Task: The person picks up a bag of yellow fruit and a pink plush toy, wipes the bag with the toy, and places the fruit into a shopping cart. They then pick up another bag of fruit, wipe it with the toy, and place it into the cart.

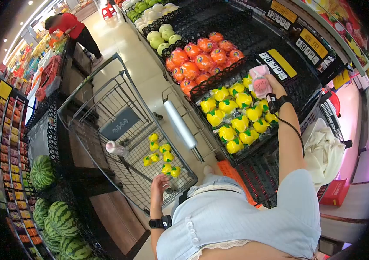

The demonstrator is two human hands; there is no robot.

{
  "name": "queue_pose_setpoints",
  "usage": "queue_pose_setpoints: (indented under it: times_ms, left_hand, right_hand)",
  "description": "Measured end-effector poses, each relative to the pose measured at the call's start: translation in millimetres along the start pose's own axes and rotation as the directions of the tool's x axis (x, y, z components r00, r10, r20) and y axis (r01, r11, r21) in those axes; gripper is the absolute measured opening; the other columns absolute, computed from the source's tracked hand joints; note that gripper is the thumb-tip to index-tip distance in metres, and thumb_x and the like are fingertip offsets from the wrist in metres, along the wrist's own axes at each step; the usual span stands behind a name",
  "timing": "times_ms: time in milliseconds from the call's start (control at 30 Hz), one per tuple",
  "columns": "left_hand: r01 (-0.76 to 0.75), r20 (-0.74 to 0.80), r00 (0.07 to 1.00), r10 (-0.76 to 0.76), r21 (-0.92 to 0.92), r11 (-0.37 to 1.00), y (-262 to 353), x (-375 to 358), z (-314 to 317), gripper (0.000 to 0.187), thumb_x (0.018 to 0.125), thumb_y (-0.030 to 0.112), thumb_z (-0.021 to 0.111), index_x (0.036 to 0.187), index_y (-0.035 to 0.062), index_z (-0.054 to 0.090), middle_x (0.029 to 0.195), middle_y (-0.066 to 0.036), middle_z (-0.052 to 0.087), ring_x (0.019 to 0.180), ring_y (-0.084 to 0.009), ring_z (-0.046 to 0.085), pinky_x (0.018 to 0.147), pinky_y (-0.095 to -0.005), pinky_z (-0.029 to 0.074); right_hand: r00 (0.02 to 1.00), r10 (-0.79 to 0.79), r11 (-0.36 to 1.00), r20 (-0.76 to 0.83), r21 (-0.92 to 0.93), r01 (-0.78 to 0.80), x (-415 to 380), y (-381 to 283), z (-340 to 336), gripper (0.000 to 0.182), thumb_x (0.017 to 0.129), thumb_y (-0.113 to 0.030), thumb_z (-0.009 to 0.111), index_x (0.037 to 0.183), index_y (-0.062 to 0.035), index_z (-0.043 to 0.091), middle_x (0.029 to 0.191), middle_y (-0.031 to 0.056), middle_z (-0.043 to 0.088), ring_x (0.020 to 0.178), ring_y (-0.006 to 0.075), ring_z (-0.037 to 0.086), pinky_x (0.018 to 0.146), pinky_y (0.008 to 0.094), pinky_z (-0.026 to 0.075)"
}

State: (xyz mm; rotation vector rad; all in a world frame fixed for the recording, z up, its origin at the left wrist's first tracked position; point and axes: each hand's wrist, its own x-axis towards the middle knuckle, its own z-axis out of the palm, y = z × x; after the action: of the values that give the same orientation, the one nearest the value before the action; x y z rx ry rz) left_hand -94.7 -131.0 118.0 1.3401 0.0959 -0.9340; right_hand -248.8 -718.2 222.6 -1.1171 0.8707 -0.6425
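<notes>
In my right hand (273, 85) is a pink cloth (260, 81) with a strawberry design, gripped at the back edge of the display crate. Below and left of it lie rows of fruit in yellow-and-green wrapping (240, 124). My left hand (159, 186) is over the near side of the shopping cart (126, 182), its fingers loosely curled and apart, with nothing seen in them. Just beyond those fingers, several yellow-wrapped fruits (165, 149) sit in the cart. A pinkish-white bottle (116, 148) lies farther left in the cart.
A plastic bag roll (180, 124) stands between cart and display. Red-orange wrapped fruits (204, 58) fill the neighbouring section, by a price sign (275, 65). Watermelons (63, 218) are at left. A person in red (70, 29) leans over a far stand. A white cloth bag (323, 151) hangs at right.
</notes>
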Motion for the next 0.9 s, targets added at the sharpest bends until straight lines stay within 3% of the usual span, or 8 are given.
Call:
queue_pose_setpoints:
  times_ms: [100,200,467,500,600,733,833,900]
  left_hand:
    - [0.012,-0.005,1.0,-0.012,-0.011,1.0,-3,-5,-6,0.026,0.088,0.026,0.04,0.101,0.0064,0.051,0.087,-0.004,0.058,0.079,-0.0117,0.053,0.069,-0.0257,0.044]
    - [0.03,-0.005,1.0,-0.03,-0.017,0.999,-6,-6,-9,0.027,0.089,0.027,0.04,0.101,0.0062,0.052,0.088,-0.005,0.058,0.079,-0.0115,0.053,0.07,-0.0257,0.044]
    - [0.007,-0.01,1.0,-0.007,-0.001,1.0,-10,-7,-9,0.03,0.089,0.029,0.038,0.102,0.0062,0.052,0.086,-0.005,0.058,0.079,-0.0117,0.053,0.072,-0.0262,0.043]
    - [0.012,-0.011,1.0,-0.012,-0.002,1.0,-11,-6,-9,0.03,0.089,0.029,0.038,0.102,0.0062,0.052,0.087,-0.005,0.058,0.079,-0.0118,0.053,0.072,-0.0263,0.043]
    - [0.014,-0.006,1.0,-0.014,0.009,1.0,-12,-5,-10,0.029,0.089,0.029,0.038,0.102,0.0062,0.052,0.087,-0.005,0.059,0.078,-0.0119,0.054,0.072,-0.0262,0.043]
    - [0.02,-0.009,1.0,-0.02,0.006,1.0,-16,-5,-15,0.028,0.089,0.027,0.038,0.102,0.0064,0.051,0.088,-0.005,0.059,0.078,-0.012,0.054,0.071,-0.026,0.043]
    - [0.013,-0.025,1.0,-0.013,0.011,1.0,-16,-7,-15,0.028,0.089,0.027,0.038,0.102,0.0064,0.051,0.087,-0.005,0.059,0.078,-0.0118,0.054,0.071,-0.0258,0.043]
    - [0.012,-0.034,0.999,-0.012,0.001,1.0,-17,-9,-17,0.027,0.089,0.026,0.038,0.102,0.0065,0.051,0.086,-0.005,0.059,0.078,-0.0115,0.054,0.071,-0.0255,0.044]
  right_hand:
    - [0.999,-0.03,0.997,-0.038,-0.072,0.028,-3,5,6,0.027,0.075,-0.022,0.049,0.093,-0.0033,0.056,0.088,0.0069,0.059,0.073,0.0196,0.059,0.066,0.031,0.049]
    - [0.996,0.079,0.996,0.037,-0.041,-0.078,8,10,-1,0.023,0.079,-0.016,0.052,0.097,-0.0025,0.056,0.086,0.0076,0.06,0.073,0.0183,0.06,0.068,0.0283,0.051]
    - [0.97,0.241,0.964,0.044,-0.13,-0.233,46,47,-14,0.022,0.075,-0.018,0.051,0.088,-0.0034,0.058,0.08,0.0081,0.062,0.067,0.0207,0.061,0.06,0.0298,0.051]
    - [0.974,0.224,0.962,0.029,-0.169,-0.216,32,37,-2,0.025,0.075,-0.019,0.048,0.087,-0.0003,0.059,0.079,0.0091,0.061,0.067,0.021,0.06,0.06,0.0296,0.05]
    - [0.993,-0.106,0.799,-0.046,-0.598,0.058,50,31,-9,0.031,0.075,-0.021,0.045,0.087,0.0045,0.059,0.081,0.0112,0.061,0.067,0.0207,0.06,0.06,0.03,0.048]
    - [0.989,-0.125,0.917,-0.075,-0.388,0.087,40,27,16,0.039,0.07,-0.027,0.05,0.081,0.0105,0.057,0.078,0.0153,0.06,0.069,0.0236,0.058,0.062,0.0349,0.043]
    - [0.982,-0.164,0.794,-0.098,-0.604,0.073,49,36,15,0.041,0.071,-0.027,0.051,0.083,0.0111,0.057,0.08,0.0159,0.061,0.07,0.0239,0.058,0.061,0.0353,0.043]
    - [0.983,-0.159,0.816,-0.086,-0.572,0.082,56,39,9,0.042,0.071,-0.028,0.051,0.084,0.0116,0.057,0.079,0.0162,0.061,0.07,0.0237,0.058,0.061,0.0356,0.043]
